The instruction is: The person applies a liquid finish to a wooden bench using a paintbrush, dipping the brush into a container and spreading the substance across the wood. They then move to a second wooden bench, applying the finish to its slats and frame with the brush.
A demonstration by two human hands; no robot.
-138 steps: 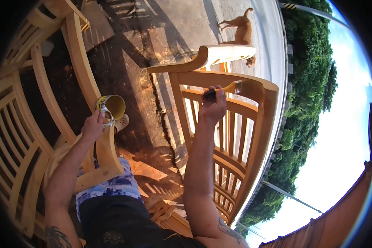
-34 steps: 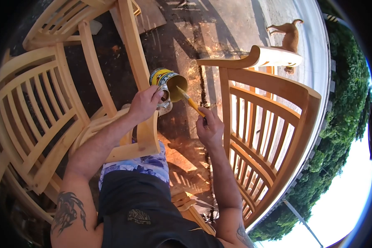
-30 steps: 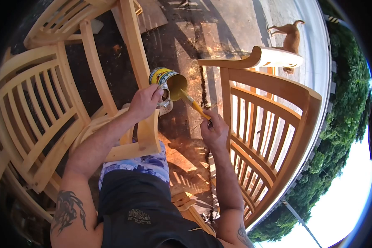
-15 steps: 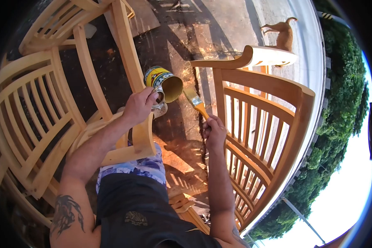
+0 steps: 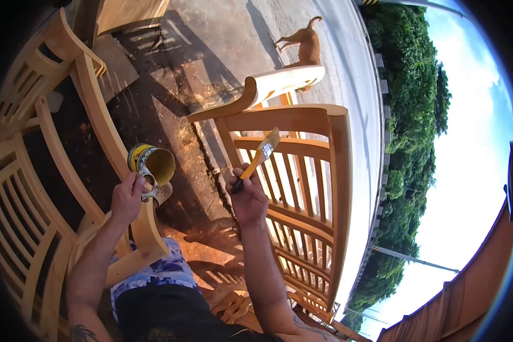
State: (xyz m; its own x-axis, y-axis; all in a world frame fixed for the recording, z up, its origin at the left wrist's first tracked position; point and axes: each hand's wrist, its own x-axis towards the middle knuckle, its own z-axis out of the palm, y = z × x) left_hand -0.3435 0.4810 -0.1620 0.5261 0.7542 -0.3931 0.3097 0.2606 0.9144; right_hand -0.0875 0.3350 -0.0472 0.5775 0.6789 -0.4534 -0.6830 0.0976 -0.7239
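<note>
My left hand (image 5: 125, 198) is closed on a metal, ring-shaped grip at the side of a yellow-labelled can (image 5: 142, 158). The can is tilted, its open mouth facing right, and its inside looks yellowish brown. Between the fingers of my right hand (image 5: 249, 196) is a paintbrush (image 5: 254, 163) with a yellow handle and a dark end. Its pale bristles point up and to the right, overlapping the slatted back of a brown wooden bench (image 5: 337, 171) in this view. A paler wooden chair frame (image 5: 97, 122) stands beside my left hand and the can.
More pale slatted wooden furniture (image 5: 28, 188) crowds the left side. A brown dog (image 5: 309, 48) stands on the pavement beyond the bench. The concrete ground (image 5: 182, 119) has a dark crack and strong shadows. Trees (image 5: 402, 114) line the far side of the road.
The paintbrush has moved away from the can's mouth and swung to point up toward the bench back. The whole view has shifted right, and the can stays in my left hand.
</note>
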